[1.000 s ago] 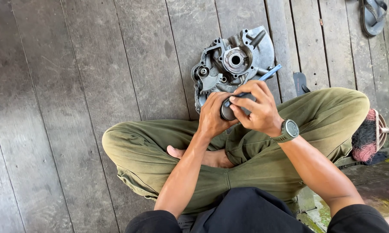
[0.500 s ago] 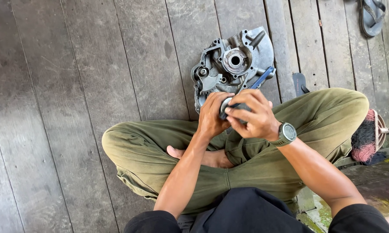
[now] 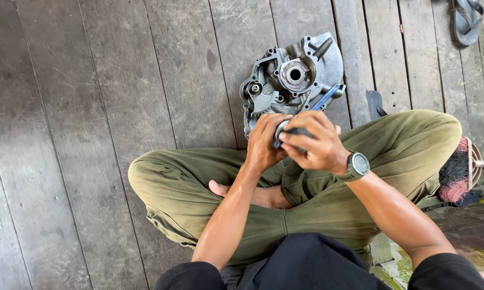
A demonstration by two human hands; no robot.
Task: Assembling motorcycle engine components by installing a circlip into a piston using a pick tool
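Grey weathered planks make up the wooden floor [image 3: 118, 107], and a person sits cross-legged on it in olive trousers [image 3: 392, 145], a bare foot [image 3: 263, 196] tucked between the thighs. Both hands meet just above the lap. The left hand [image 3: 264, 142] is curled around the near side of a small round metal part [image 3: 281, 130], fingers pressed together against it, while the right hand [image 3: 313, 142] closes over the same part from the other side, fingertips pinching its rim. Only a sliver of the part's silvery edge shows between the two hands; the rest is hidden. A dark wristwatch [image 3: 355, 165] sits on the right wrist. Just beyond the hands, nearly touching the knuckles, a grey cast-metal engine casing [image 3: 293, 78] lies flat on the floor with its open, ribbed side up, and a blue-handled tool [image 3: 326, 98] leans across its near edge. A sandal [image 3: 466, 20] lies well apart at the far right, and a red-and-black brush [image 3: 456, 172] rests beside the right knee.
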